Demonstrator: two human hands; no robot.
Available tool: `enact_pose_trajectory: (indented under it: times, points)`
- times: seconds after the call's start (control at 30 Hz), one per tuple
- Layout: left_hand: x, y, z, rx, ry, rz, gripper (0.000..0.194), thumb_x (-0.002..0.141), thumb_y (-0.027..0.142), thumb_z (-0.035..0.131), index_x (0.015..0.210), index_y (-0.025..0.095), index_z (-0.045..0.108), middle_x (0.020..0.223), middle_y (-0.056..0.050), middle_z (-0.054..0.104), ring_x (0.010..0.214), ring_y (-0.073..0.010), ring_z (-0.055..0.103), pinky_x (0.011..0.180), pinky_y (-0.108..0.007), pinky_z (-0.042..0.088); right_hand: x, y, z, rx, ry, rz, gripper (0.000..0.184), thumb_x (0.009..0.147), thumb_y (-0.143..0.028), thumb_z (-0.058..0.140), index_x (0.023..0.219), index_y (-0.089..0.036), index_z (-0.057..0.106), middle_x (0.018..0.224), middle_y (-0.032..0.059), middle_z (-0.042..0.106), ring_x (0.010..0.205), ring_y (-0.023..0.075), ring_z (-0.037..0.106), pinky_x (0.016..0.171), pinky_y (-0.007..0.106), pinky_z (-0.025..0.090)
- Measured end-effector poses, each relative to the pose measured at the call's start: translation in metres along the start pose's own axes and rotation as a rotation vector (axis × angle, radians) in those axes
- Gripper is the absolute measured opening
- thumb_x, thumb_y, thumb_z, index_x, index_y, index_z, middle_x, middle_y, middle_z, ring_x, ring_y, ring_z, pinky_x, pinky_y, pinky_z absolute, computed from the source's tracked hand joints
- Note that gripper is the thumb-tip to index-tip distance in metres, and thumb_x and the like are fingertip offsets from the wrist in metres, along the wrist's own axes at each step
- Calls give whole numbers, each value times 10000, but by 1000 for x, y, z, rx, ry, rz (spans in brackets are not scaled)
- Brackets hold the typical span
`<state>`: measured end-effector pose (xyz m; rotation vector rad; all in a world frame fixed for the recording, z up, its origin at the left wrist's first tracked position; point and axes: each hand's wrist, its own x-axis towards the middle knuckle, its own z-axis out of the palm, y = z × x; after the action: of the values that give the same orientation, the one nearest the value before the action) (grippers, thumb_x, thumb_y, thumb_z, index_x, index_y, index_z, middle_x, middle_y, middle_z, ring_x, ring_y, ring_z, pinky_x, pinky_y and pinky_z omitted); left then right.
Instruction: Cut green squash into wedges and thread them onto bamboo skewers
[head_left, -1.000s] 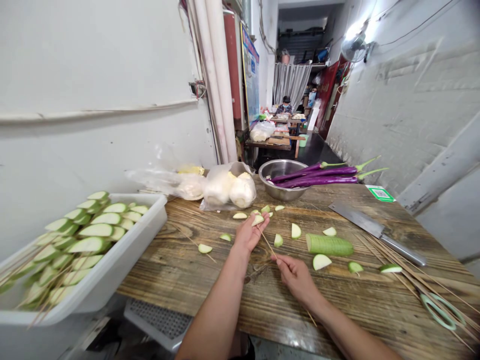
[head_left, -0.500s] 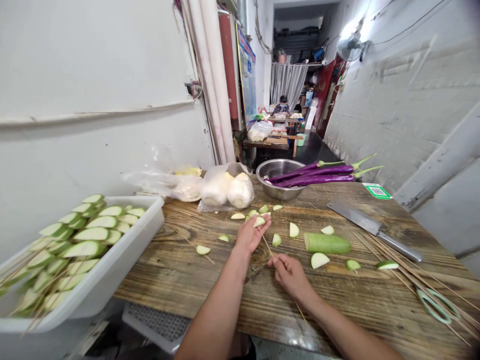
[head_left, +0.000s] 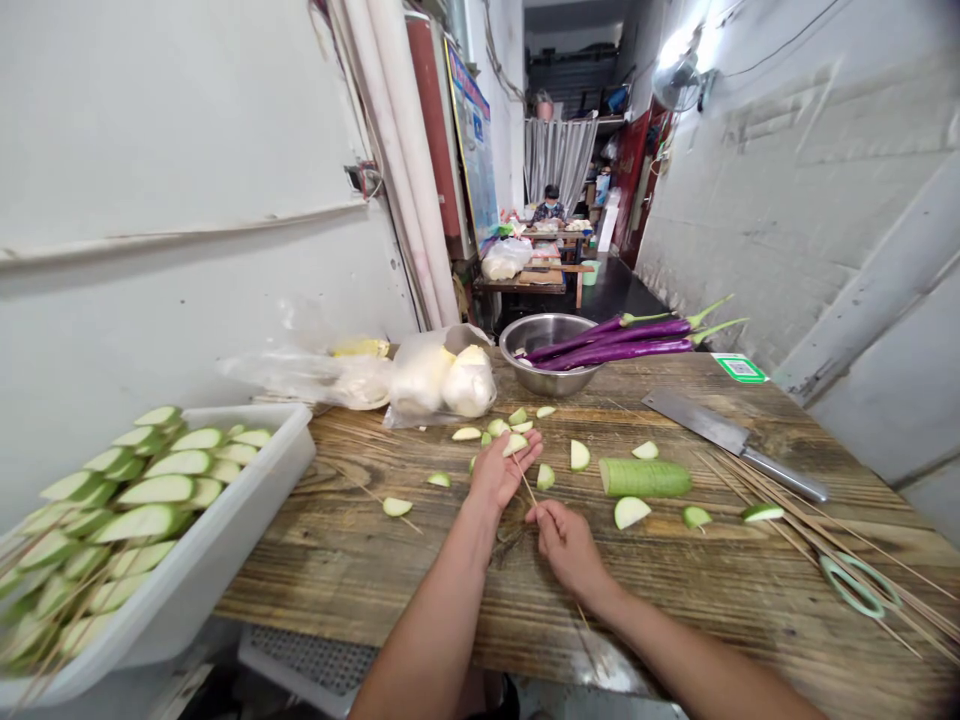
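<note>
My left hand (head_left: 496, 468) pinches a pale green vegetable slice (head_left: 514, 443) between thumb and fingertips above the wooden table (head_left: 420, 560). My right hand (head_left: 564, 541) is closed on a thin bamboo skewer (head_left: 527, 487) whose tip points up into that slice. Several more cut slices (head_left: 579, 455) lie scattered just beyond both hands. An uncut green chunk (head_left: 645, 478) lies to the right of my right hand.
A white tub (head_left: 247, 500) full of skewered slices sits at the left. Plastic bags (head_left: 442, 378), a steel bowl (head_left: 541, 335) with purple eggplants (head_left: 622, 340), a cleaver (head_left: 731, 440), loose skewers (head_left: 810, 530) and green scissors (head_left: 855, 585) are on the table. A person sits far down the corridor.
My right hand has slid a little up the skewer toward my left hand. The camera has shifted, so everything sits slightly further left and lower in the picture.
</note>
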<state>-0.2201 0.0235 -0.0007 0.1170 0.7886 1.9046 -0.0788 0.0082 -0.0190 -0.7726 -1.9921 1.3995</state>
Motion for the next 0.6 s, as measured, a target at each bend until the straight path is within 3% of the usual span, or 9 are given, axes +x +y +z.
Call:
enact_pose_trajectory:
  times: [0.6]
  points:
    - [-6, -1, 5, 32, -29, -67, 127, 814, 146, 455, 887, 70, 527, 937, -190, 636, 874, -242, 631, 843, -419, 480, -2, 4, 2, -53, 43, -32, 277, 849, -314, 350, 744, -168, 561, 443, -43, 435, 432, 118, 430, 437, 205, 315]
